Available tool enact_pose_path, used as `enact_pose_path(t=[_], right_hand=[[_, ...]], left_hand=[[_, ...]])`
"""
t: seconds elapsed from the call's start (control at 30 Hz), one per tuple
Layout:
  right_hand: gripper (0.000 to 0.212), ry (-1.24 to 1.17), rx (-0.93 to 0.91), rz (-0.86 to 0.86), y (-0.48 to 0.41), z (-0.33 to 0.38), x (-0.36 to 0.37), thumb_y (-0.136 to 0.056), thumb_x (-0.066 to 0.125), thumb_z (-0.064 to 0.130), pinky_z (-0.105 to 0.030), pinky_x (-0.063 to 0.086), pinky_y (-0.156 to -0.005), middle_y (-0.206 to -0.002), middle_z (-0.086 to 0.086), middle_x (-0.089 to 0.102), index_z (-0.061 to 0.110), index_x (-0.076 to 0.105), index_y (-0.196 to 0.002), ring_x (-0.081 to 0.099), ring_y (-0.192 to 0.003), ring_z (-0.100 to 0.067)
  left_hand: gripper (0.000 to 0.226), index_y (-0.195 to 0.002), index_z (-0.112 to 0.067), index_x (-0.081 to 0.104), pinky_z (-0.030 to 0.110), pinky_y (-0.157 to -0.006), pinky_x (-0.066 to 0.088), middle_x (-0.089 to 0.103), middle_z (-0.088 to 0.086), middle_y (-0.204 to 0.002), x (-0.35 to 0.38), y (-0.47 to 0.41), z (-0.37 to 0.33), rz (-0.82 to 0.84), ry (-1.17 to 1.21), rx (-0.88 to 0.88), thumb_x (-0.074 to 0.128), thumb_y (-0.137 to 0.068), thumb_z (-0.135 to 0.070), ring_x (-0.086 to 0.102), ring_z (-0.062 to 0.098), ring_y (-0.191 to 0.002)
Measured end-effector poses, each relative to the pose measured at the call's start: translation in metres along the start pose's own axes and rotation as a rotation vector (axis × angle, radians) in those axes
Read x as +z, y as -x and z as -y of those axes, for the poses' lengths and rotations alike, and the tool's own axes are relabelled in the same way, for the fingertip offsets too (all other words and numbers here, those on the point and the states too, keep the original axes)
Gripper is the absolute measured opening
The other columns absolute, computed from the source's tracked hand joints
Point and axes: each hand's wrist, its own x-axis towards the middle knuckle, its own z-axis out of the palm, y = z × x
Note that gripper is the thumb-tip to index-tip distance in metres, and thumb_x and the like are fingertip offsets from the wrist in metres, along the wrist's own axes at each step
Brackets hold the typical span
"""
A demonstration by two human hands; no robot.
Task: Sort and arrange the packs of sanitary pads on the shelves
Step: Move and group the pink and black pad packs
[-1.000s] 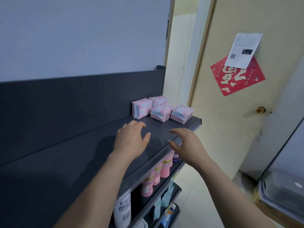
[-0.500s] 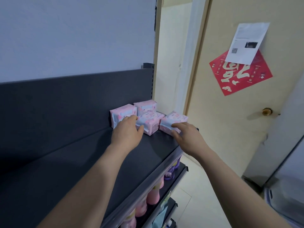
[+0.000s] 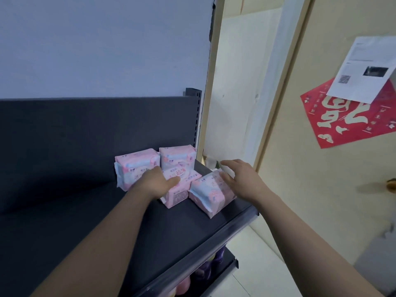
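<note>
Head view, near to far. Both bare forearms enter from the bottom edge and reach out over the top shelf (image 3: pixel 171 236), a dark flat deck with a front rail (image 3: pixel 216 236) running diagonally. Under the rail is a lower shelf (image 3: pixel 230 261) with purple and pink bottles (image 3: pixel 216 257), mostly hidden.

Four pink sanitary-pad packs sit clustered at the right end of the deck.
- Front-right pack (image 3: pixel 205 196): nearest the rail, turned at an angle, one sealed end toward the camera.
- Middle pack (image 3: pixel 179 191): just left of it, lying flat. Cannot tell whether the two touch.

Left hand (image 3: pixel 155 182): back of the hand faces the camera, lying across where the middle pack meets the back-left pack (image 3: pixel 137 166). The thumb lies on top of the middle pack. The fingers are hidden behind the knuckles, so I cannot tell whether they grip or only rest.

Right hand (image 3: pixel 242 179): fingers spread apart and fairly straight, clasping nothing. The thumb touches the top of the front-right pack and the other fingers reach past its far end.

The back-left pack and back-right pack (image 3: pixel 177 156) stand upright side by side, touching, close to the dark back panel (image 3: pixel 85 129). An upright post (image 3: pixel 194 116) closes the panel's right end, with pale wall (image 3: pixel 102 43) above.

Right of the shelving is a beige door (image 3: pixel 310 200) with a red poster (image 3: pixel 351 121). A white sheet (image 3: pixel 364 69) overlaps the poster's top, and a brass knob (image 3: pixel 391 185) sits at the frame edge.
</note>
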Motion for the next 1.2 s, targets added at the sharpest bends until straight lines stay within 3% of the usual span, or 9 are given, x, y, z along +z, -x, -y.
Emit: enact_pose_path(t=[0.3, 0.37, 0.47, 0.6, 0.7, 0.77, 0.97, 1.1, 1.2], right_hand=[[0.061, -0.162, -0.02, 0.203, -0.019, -0.02, 0.009, -0.088, 0.056, 0.05, -0.038, 0.037, -0.108, -0.15, 0.003, 0.032, 0.037, 0.037, -0.145, 0.044, -0.128, -0.018], [0.07, -0.202, -0.022, 0.274, -0.022, -0.021, 0.006, -0.083, 0.062, 0.055, -0.034, 0.039, -0.104, -0.149, 0.004, 0.03, 0.042, 0.032, -0.145, 0.045, -0.126, -0.018], [0.081, -0.247, -0.036, 0.332, -0.027, -0.019, 0.009, -0.076, 0.07, 0.057, -0.029, 0.039, -0.098, -0.147, 0.004, 0.035, 0.047, 0.028, -0.145, 0.045, -0.123, -0.015], [0.099, -0.241, -0.034, 0.424, -0.035, -0.016, 0.017, -0.063, 0.075, 0.066, -0.034, 0.037, -0.107, -0.149, 0.008, 0.039, 0.046, 0.026, -0.147, 0.043, -0.13, -0.017], [0.088, -0.23, -0.021, 0.488, -0.041, -0.012, 0.018, -0.064, 0.08, 0.06, -0.034, 0.041, -0.104, -0.137, 0.009, 0.05, 0.033, 0.042, -0.138, 0.051, -0.121, -0.016], [0.068, -0.267, -0.031, 0.497, -0.041, -0.007, 0.018, -0.06, 0.084, 0.057, -0.03, 0.05, -0.086, -0.116, 0.007, 0.061, 0.032, 0.052, -0.115, 0.059, -0.101, -0.013], [0.059, -0.343, -0.148, 0.452, -0.029, 0.031, 0.026, -0.055, 0.088, 0.053, -0.023, 0.035, -0.057, -0.078, 0.01, 0.048, 0.028, 0.042, -0.083, 0.045, -0.066, -0.009], [0.065, -0.383, -0.172, 0.557, -0.021, 0.063, 0.036, -0.051, 0.09, 0.051, -0.023, 0.031, -0.054, -0.071, 0.01, 0.045, 0.024, 0.041, -0.084, 0.039, -0.062, -0.009], [0.076, -0.419, -0.235, 0.587, -0.012, 0.097, 0.043, -0.044, 0.09, 0.055, -0.025, 0.045, -0.067, -0.095, 0.012, 0.055, 0.04, 0.049, -0.106, 0.054, -0.081, -0.008]], left_hand=[[0.069, -0.107, -0.014, 0.041, 0.029, -0.061, 0.035, 0.051, -0.001, -0.096, 0.009, 0.016, -0.003, -0.155, 0.214, -0.049, 0.084, -0.066, -0.049, 0.049, 0.016, -0.083], [0.069, -0.107, -0.017, 0.039, 0.029, -0.06, 0.035, 0.054, -0.001, -0.102, 0.007, 0.024, -0.005, -0.25, 0.206, -0.024, 0.087, -0.064, -0.042, 0.049, 0.015, -0.081], [0.085, -0.13, -0.022, 0.037, 0.033, -0.076, 0.043, 0.051, -0.003, -0.124, 0.003, 0.036, 0.001, -0.375, 0.083, 0.022, 0.085, -0.063, -0.041, 0.052, 0.022, -0.106], [0.085, -0.141, -0.021, 0.036, 0.034, -0.081, 0.038, 0.041, 0.004, -0.137, 0.001, 0.054, 0.015, -0.426, -0.047, -0.029, 0.078, -0.07, -0.045, 0.041, 0.027, -0.119], [0.079, -0.138, -0.025, 0.042, 0.033, -0.082, 0.037, 0.041, 0.003, -0.132, -0.002, 0.066, 0.023, -0.436, -0.006, -0.046, 0.079, -0.07, -0.045, 0.041, 0.025, -0.117], [0.082, -0.14, -0.03, 0.04, 0.032, -0.083, 0.037, 0.042, 0.0, -0.128, -0.006, 0.074, 0.029, -0.435, -0.009, -0.04, 0.079, -0.069, -0.045, 0.041, 0.023, -0.117], [0.068, -0.124, -0.032, 0.052, 0.034, -0.079, 0.044, 0.047, -0.004, -0.113, -0.023, 0.099, 0.051, -0.497, 0.036, -0.088, 0.083, -0.065, -0.041, 0.051, 0.021, -0.103], [0.065, -0.12, -0.032, 0.052, 0.036, -0.078, 0.046, 0.055, -0.007, -0.107, -0.037, 0.123, 0.075, -0.589, 0.047, -0.146, 0.083, -0.064, -0.041, 0.053, 0.019, -0.099], [0.065, -0.123, -0.033, 0.05, 0.037, -0.079, 0.045, 0.053, -0.007, -0.106, -0.05, 0.152, 0.097, -0.655, 0.02, -0.196, 0.082, -0.066, -0.041, 0.052, 0.021, -0.101]])
